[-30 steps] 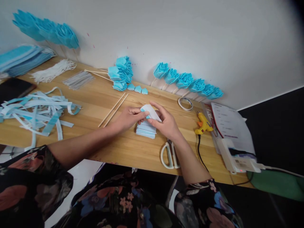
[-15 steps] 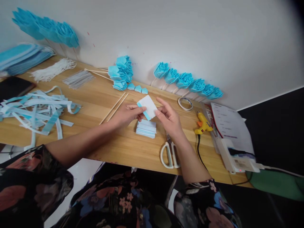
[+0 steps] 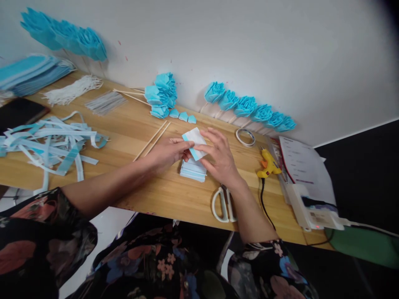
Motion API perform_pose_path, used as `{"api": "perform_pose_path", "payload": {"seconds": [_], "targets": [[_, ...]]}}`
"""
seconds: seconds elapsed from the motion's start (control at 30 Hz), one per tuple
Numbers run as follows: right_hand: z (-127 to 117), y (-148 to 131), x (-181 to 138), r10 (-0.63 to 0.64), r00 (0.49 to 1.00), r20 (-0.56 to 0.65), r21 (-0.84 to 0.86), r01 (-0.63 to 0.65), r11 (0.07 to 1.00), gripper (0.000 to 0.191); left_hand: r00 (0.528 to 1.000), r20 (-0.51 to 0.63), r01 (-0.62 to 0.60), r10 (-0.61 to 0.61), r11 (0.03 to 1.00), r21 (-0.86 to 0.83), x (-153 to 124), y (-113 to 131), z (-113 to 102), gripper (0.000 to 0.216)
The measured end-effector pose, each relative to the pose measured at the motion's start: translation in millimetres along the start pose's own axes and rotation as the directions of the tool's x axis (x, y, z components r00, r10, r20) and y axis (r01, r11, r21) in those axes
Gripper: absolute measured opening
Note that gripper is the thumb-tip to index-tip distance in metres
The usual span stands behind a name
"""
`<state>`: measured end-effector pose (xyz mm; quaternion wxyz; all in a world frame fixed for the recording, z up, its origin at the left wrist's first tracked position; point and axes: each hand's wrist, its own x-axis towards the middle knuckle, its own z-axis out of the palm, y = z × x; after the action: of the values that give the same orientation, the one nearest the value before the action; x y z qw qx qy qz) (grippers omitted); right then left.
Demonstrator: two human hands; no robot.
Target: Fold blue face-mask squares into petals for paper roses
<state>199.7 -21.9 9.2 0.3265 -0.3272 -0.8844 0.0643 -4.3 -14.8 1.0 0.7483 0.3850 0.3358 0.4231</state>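
Note:
My left hand (image 3: 168, 153) and my right hand (image 3: 219, 159) meet over the middle of the wooden table (image 3: 131, 137). Together they pinch a small white piece of mask fabric with a light blue edge (image 3: 193, 140). The left thumb and fingers grip its left side. My right hand's fingers press on its right side and lower corner. Directly below the hands lies a small stack of similar blue-and-white pieces (image 3: 193, 170).
White-handled scissors (image 3: 222, 204) lie near the front edge. To the right are a yellow glue gun (image 3: 268, 162), a tape roll (image 3: 245, 136), papers (image 3: 304, 166). Two wooden sticks (image 3: 152, 140), cut strips (image 3: 52, 139), blue fabric flowers (image 3: 246, 106) and stacked masks (image 3: 28, 74) fill the left and back.
The hands lifted the white piece off the stack and turned it flat. My right hand, briefly apart from it, has come back onto its right side.

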Motion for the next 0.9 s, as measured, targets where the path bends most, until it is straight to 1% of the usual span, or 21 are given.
{"api": "perform_pose_path", "payload": {"seconds": [0.1, 0.2, 0.27, 0.33, 0.4, 0.5, 0.63, 0.7, 0.73, 0.8, 0.87, 0.9], "targets": [[4.5, 0.2, 0.0, -0.02, 0.998, -0.058, 0.003, 0.02, 1.0, 0.02, 1.0, -0.008, 0.006, -0.005, 0.998, 0.063, -1.3, -0.5, 1.4, 0.029], [6.6, -0.2, 0.3, -0.008, 0.994, -0.112, 0.042, 0.012, 0.999, 0.01, 0.998, -0.042, -0.032, 0.041, 0.98, 0.198, -1.9, -0.1, 0.8, 0.031], [7.1, -1.0, 0.0, 0.054, 0.99, -0.132, 0.107, -0.04, 0.993, 0.008, 0.992, -0.071, -0.075, 0.101, 0.95, 0.304, -2.2, 0.6, -0.5, 0.032], [7.5, -2.1, -0.5, 0.152, 0.979, -0.134, 0.196, -0.124, 0.973, 0.008, 0.985, -0.087, -0.107, 0.151, 0.917, 0.384, -2.6, 1.5, -1.8, 0.032], [8.3, -3.0, -1.1, 0.248, 0.96, -0.127, 0.276, -0.206, 0.939, 0.008, 0.982, -0.09, -0.112, 0.166, 0.895, 0.433, -3.1, 2.6, -2.3, 0.031], [10.0, -3.7, -1.4, 0.346, 0.932, -0.11, 0.34, -0.292, 0.894, 0.005, 0.983, -0.08, -0.112, 0.165, 0.885, 0.453, -3.5, 3.4, -1.8, 0.029], [11.2, -5.1, -0.9, 0.396, 0.914, -0.089, 0.396, -0.332, 0.856, 0.01, 0.977, -0.063, -0.158, 0.201, 0.896, 0.414, -2.8, 2.2, -1.1, 0.024], [10.5, -6.0, -0.5, 0.423, 0.903, -0.067, 0.476, -0.344, 0.809, 0.012, 0.977, -0.047, -0.176, 0.21, 0.906, 0.384, -2.3, 1.7, -1.8, 0.021], [9.9, -6.2, -0.2, 0.448, 0.893, -0.053, 0.535, -0.353, 0.767, 0.015, 0.977, -0.038, -0.183, 0.211, 0.911, 0.369, -2.3, 1.8, -2.3, 0.021], [8.4, -5.8, 0.1, 0.51, 0.86, -0.012, 0.653, -0.379, 0.655, 0.027, 0.978, -0.016, -0.188, 0.206, 0.919, 0.347, -2.5, 2.5, -3.1, 0.02], [7.6, -4.3, 0.2, 0.567, 0.822, 0.047, 0.715, -0.425, 0.556, 0.039, 0.981, 0.007, -0.186, 0.195, 0.922, 0.339, -3.1, 3.7, -3.2, 0.018], [7.9, -3.4, 0.0, 0.586, 0.806, 0.078, 0.719, -0.453, 0.527, 0.043, 0.982, 0.019, -0.184, 0.189, 0.922, 0.339, -3.5, 4.3, -3.0, 0.017]]}}
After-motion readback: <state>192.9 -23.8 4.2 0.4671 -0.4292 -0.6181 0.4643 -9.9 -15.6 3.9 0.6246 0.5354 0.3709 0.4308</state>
